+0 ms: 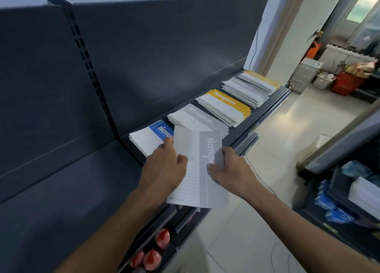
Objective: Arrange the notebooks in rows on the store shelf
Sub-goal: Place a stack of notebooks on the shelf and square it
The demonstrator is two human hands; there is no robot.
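Observation:
I hold a grey-and-white notebook (200, 168) with both hands above the front edge of the dark shelf (265, 112). My left hand (164, 168) grips its left side, thumb over the white lined part. My right hand (228, 168) grips its right, grey side. Behind it on the shelf lie stacks in a row: a blue-and-white stack (150, 137), a grey stack (195, 118), a yellow stack (224, 106) and a further stack topped with yellow (250, 85). The held notebook hides part of the blue and grey stacks.
The left section of the shelf (67, 182) is bare dark metal with a slotted upright (90, 67) dividing it. Red bottles (156, 250) stand on a lower shelf. Another rack with blue packs (333, 207) is at right, across a tiled aisle (267, 221).

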